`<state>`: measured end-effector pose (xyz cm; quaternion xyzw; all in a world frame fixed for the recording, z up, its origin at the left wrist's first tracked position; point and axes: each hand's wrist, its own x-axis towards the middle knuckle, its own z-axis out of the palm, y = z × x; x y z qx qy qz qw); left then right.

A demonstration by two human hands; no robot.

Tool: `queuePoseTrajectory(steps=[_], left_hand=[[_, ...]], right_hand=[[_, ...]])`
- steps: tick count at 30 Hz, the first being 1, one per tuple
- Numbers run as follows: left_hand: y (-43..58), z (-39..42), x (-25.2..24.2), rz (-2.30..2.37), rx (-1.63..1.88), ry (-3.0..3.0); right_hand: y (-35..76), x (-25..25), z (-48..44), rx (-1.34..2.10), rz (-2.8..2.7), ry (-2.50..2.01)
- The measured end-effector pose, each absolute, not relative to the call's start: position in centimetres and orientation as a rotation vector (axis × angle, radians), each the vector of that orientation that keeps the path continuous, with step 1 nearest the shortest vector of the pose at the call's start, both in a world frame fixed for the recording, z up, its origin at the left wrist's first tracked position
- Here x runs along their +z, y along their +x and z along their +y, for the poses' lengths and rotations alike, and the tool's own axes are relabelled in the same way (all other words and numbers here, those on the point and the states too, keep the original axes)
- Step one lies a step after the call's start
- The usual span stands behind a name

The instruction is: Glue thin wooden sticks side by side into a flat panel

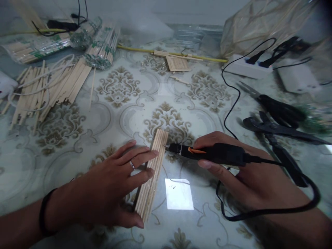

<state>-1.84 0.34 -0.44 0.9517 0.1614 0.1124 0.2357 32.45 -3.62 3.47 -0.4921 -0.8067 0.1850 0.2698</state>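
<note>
A narrow block of wooden sticks (151, 180), laid side by side, rests on the patterned tabletop, slanting away from me. My left hand (114, 180), with a ring and a black wristband, grips it: fingertips press on its top and the thumb sits at its near end. My right hand (233, 169) is closed around a black corded pen-shaped tool (220, 154) with an orange switch. The tool's thin metal tip points left, at the block's right edge near its far end; whether it touches cannot be made out. My right palm hides part of the cord.
Loose sticks (52, 86) and plastic-wrapped stick bundles (101, 45) lie at the left. A small stick panel (178, 64) lies at the back by a yellow rod (135, 49). Rightward are a power strip (246, 67), scissors (272, 105) and pliers (280, 129). The tool's cord loops near my right wrist.
</note>
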Motion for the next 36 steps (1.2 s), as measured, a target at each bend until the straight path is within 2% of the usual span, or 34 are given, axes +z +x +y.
queuePoseTrajectory(steps=[17, 36], left_hand=[[-1.8, 0.4, -0.2, 0.44, 0.283, 2.635], [-1.9, 0.3, -0.7, 0.456, 0.321, 2.607]], right_hand=[[32.5, 1.6, -3.7, 0.401, -2.084, -1.37], [32.3, 2.7, -3.8, 0.459, -2.142, -1.323]])
